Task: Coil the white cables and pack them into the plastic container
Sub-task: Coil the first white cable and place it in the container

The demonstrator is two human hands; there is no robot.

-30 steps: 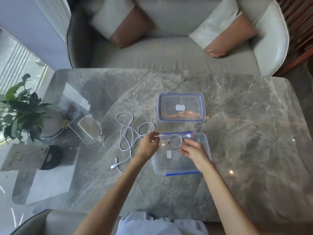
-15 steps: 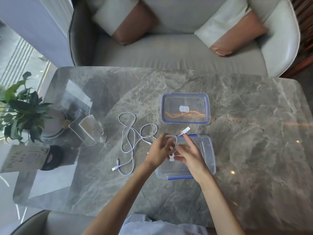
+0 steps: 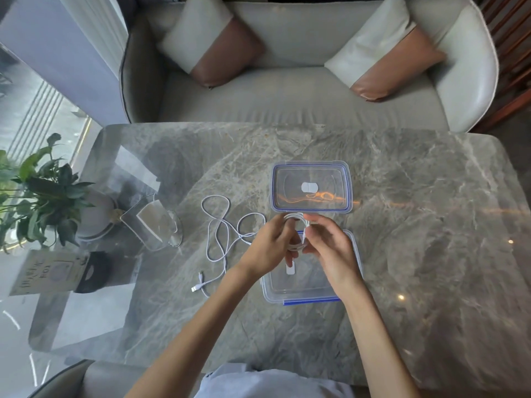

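White cable coil, gripped in curled fingers of left hand and right hand above the plastic container; second cable, left of it, uncoiled; none packed.

Daylight enters from the window at left. The glossy table shows glare. Wide-angle distortion bends the edges.
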